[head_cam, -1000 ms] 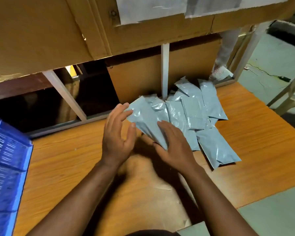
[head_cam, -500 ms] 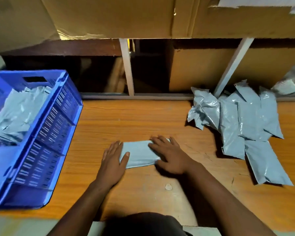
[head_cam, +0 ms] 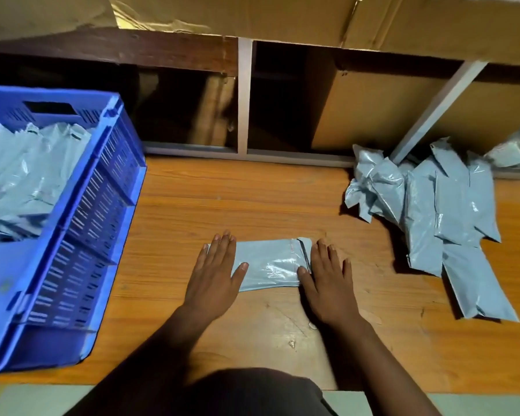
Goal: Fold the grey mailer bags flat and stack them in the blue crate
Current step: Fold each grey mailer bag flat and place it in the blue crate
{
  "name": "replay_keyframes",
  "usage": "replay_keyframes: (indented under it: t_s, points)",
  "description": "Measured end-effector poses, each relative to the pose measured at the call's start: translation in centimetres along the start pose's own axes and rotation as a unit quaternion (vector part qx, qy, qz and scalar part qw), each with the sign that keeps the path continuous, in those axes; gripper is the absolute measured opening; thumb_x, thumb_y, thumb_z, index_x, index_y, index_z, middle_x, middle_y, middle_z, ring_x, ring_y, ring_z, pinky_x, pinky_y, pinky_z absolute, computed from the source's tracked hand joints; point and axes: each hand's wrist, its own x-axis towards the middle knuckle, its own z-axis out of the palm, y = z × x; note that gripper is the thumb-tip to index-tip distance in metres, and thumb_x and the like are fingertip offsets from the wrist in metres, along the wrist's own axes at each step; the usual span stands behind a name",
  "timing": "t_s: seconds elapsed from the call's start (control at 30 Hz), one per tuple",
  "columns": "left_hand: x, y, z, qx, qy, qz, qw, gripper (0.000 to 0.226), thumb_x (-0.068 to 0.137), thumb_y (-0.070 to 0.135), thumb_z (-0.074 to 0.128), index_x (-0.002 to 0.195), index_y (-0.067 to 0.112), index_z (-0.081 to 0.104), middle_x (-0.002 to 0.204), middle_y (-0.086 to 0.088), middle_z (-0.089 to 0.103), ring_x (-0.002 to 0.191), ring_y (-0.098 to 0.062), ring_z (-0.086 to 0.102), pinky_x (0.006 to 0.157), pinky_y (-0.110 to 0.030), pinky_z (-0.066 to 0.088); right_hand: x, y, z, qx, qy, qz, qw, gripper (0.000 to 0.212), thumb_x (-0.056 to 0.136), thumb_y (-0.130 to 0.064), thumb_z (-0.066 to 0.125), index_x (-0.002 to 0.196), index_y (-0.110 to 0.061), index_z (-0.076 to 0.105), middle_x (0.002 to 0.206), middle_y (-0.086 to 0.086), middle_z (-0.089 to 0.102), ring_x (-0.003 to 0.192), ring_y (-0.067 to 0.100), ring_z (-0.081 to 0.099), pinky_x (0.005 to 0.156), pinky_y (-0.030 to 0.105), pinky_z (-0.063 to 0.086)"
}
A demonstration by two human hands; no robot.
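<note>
Grey plastic mailer bag (head_cam: 269,264) lies under flat, open left hand (head_cam: 213,274) and right hand (head_cam: 327,280); press outward, probably smoothing trapped air.

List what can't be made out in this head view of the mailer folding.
- Blue crate: its left part is cut off by the frame edge, so the count of bags inside is unknown.
- Unfolded pile: bags overlap; lower ones are hidden.
- Folded mailer: its ends lie under the left hand and right hand.
- Shelf recess: too dark to read.
</note>
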Motion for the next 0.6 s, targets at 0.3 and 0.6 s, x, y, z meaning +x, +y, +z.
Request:
replay_keyframes:
  t_s: [0.3,0.6]
  points:
    - [1.5,3.1,-0.1,0.038,0.042,0.046,0.997,0.064,0.108,0.042,0.014,0.159,0.007,0.029,0.167,-0.009,0.026,0.157,-0.023,0.016,0.127,-0.042,0.008,4.8,-7.0,1.8,-0.047,0.038,-0.16,0.985,0.047,0.109,-0.034,0.036,0.151,-0.016,0.048,0.165,0.005,0.037,0.154,0.027,0.029,0.126,0.05,0.02]
    - [1.8,2.5,0.5,0.085,0.045,0.049,0.994,0.061,0.11,0.039,0.019,0.16,0.005,0.024,0.168,-0.012,0.022,0.157,-0.026,0.015,0.126,-0.047,0.019,5.1,-7.2,3.6,-0.085,0.04,-0.145,0.985,0.055,0.111,-0.037,0.023,0.16,-0.016,0.035,0.168,0.004,0.028,0.157,0.024,0.022,0.128,0.047,0.015]
